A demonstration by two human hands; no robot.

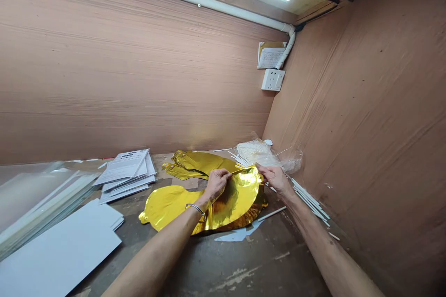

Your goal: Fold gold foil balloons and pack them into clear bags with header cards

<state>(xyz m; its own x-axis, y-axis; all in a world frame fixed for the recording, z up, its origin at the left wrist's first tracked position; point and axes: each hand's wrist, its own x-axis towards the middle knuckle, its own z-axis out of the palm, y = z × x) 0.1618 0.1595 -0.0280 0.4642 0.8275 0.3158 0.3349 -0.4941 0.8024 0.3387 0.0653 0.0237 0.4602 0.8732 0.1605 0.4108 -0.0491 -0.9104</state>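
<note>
A flat gold foil balloon (pixel 181 209) lies on the worn workbench (pixel 244 264), and both hands are lifting and folding its rounded end. My left hand (pixel 216 184), with a metal bangle on the wrist, pinches the foil's upper edge. My right hand (pixel 275 178) grips the far end of the same fold. Behind them sits a stack of similar gold foil balloons (pixel 195 163). Several white sticks (pixel 308 199) lie to the right of my right hand, and one loose stick (pixel 272 214) lies just below the foil.
A stack of printed papers (pixel 125 176) and white card sheets (pixel 59 246) lie at the left, beside a pile of clear plastic sleeves (pixel 42 199). A plastic bag (pixel 259 154) sits in the far corner. Wood-panel walls close the back and right sides, with a wall socket (pixel 273 80) above.
</note>
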